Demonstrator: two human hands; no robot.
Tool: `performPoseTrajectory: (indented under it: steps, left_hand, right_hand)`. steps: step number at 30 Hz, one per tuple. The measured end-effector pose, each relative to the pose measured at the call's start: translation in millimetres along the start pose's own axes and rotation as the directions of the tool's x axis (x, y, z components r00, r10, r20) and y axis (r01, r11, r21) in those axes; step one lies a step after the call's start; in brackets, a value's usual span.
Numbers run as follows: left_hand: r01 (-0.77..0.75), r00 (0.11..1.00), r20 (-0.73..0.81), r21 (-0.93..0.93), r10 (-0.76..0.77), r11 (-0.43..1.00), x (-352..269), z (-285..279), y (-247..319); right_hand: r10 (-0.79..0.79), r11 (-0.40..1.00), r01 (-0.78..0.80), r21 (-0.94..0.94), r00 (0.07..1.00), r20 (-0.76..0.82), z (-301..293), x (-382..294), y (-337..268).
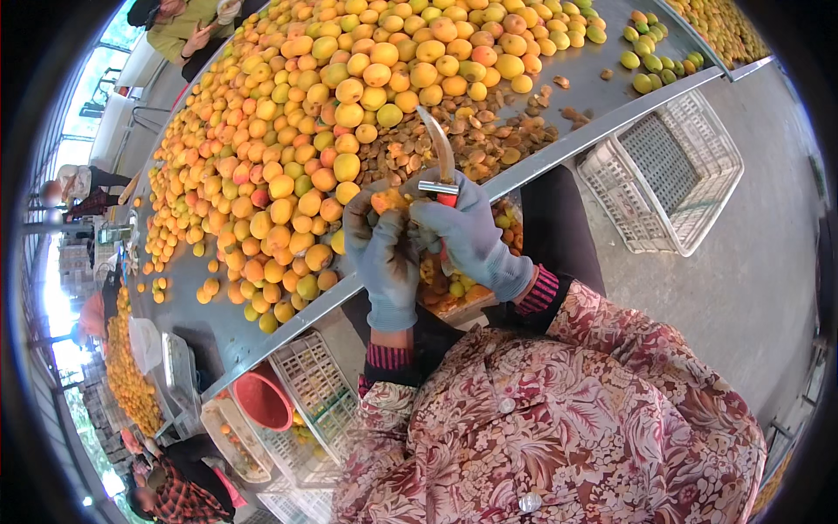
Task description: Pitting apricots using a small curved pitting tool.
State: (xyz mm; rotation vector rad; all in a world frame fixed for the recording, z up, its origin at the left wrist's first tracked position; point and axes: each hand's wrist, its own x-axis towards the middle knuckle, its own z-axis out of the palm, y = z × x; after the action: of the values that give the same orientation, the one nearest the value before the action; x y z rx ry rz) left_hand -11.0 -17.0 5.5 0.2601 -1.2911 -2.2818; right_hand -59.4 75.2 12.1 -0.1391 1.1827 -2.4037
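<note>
My left hand [383,255], in a grey-blue knit glove, grips a torn orange apricot [389,200] between thumb and fingers. Gloved alike, my right hand [468,229] is closed around the red handle of a small curved knife [440,147], its blade pointing up and away from me. Both hands meet over the near rim of the metal table. A heap of apricots [281,177] spreads beyond them, orange to yellow-green. Brown apricot stones [419,147] are piled just past my right hand. Beneath my hands, a container partly hidden by them holds cut apricots [452,288].
The raised metal table edge [543,154] runs diagonally before me. A white plastic crate [668,173] stands on the floor at right. At lower left are a red bucket [263,398] and more crates [314,380]. A person [186,33] is across the table; others work farther left.
</note>
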Motion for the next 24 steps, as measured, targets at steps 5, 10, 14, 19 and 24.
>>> performPoseTrajectory:
  steps: [5, 10, 14, 19, 24]
  left_hand:
    - [0.129, 0.988, 0.11, -0.177, -0.111, 0.976, 4, -8, 5]
    - [0.116, 0.983, 0.146, -0.037, -0.109, 0.993, 4, -1, 18]
    - [0.012, 0.994, 0.104, 0.143, -0.027, 0.99, 3, -9, 15]
    - [0.011, 0.998, 0.059, 0.033, -0.012, 0.999, 1, -6, 18]
    - [0.035, 0.996, 0.077, -0.018, -0.033, 0.999, 1, -9, 16]
  right_hand:
    - [-0.019, 1.0, 0.017, 0.01, 0.977, 0.21, -24, 7, 0]
    - [0.134, 0.985, -0.127, -0.112, 0.99, 0.051, -6, 6, -26]
    - [0.197, 0.977, -0.185, -0.104, 0.974, 0.109, -3, -1, -34]
    - [0.377, 0.922, -0.384, 0.051, 0.92, 0.106, -14, 0, -31]
    - [0.308, 0.949, -0.304, -0.081, 0.95, 0.053, -11, 1, -34]
